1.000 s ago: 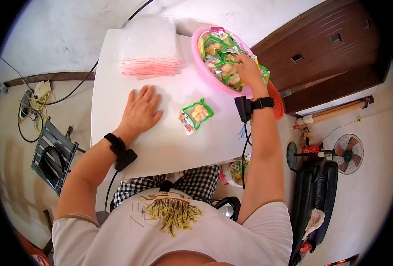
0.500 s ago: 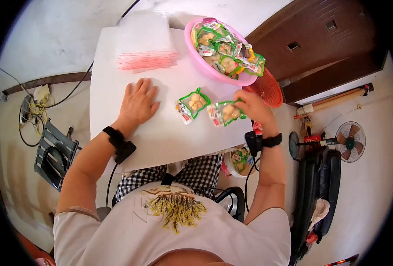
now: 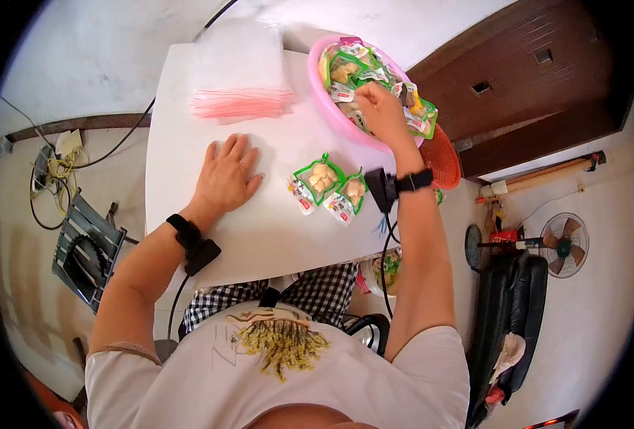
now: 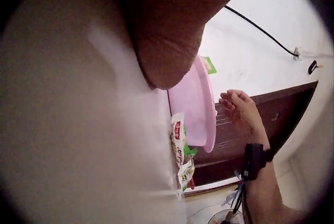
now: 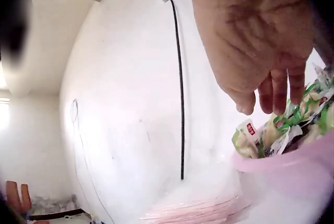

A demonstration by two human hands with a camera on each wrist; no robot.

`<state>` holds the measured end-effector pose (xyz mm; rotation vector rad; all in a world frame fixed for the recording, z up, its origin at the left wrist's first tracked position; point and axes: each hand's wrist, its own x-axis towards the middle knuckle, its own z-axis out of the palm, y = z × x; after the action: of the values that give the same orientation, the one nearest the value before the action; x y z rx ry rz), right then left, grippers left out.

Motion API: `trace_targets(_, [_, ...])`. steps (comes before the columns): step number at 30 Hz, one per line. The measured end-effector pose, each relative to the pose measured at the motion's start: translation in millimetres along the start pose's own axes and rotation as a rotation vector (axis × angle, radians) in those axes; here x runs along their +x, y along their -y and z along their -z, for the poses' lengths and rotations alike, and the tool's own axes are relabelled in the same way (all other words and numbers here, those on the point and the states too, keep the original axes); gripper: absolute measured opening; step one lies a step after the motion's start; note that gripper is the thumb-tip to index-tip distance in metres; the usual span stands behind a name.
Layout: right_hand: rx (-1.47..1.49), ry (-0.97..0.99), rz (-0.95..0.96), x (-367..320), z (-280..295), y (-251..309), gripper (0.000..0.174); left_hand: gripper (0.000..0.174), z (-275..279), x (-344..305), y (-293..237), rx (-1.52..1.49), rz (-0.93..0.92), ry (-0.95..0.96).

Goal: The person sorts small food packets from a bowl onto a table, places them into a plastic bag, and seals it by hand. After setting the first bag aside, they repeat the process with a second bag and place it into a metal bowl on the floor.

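Note:
My left hand (image 3: pixel 225 174) rests on the white table with its fingers spread, palm down. Over the pink basin (image 3: pixel 325 107) hovers my right hand (image 3: pixel 382 114), fingers hanging loosely bent and nothing between them; in the right wrist view the fingertips show just above the heap. Green-edged clear snack packets (image 5: pixel 284 125) with pale lumpy contents fill the basin. Two such packets lie side by side on the table: a left snack packet (image 3: pixel 322 176) and a right snack packet (image 3: pixel 355 190). The left wrist view shows both from the side, near the basin's foot.
A stack of clear plastic bags (image 3: pixel 242 71) with pink edges lies at the back left of the table (image 3: pixel 259 236). A red woven basket (image 3: pixel 442 161) stands right of the basin. Below the table's right front edge is a tub (image 3: pixel 385 275) with more packets.
My right hand took a packet from the basin, laid it on the table right of the first one, let go, and moved back over the basin. The left hand has stayed in place.

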<state>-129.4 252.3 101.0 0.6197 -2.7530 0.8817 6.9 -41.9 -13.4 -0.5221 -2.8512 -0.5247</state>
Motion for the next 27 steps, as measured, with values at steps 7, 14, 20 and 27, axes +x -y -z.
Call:
trace_targets(7, [0.364,0.148,-0.534,60,-16,16,0.041,0.049,-2,0,3,-0.037,-0.001,-0.008])
trace_targets(14, [0.418,0.107,-0.581,72,-19,-24,0.034,0.048,-4,-1,3,-0.032,-0.017,-0.031])
trace_targets(20, [0.377,0.008,-0.369,42,3,-10,0.031,0.045,-3,-2,3,-0.017,-0.064,-0.124])
trace_targets(27, [0.087,-0.099,-0.061,-59,67,31,0.045,0.046,-6,-2,0,0.040,-0.030,-0.054])
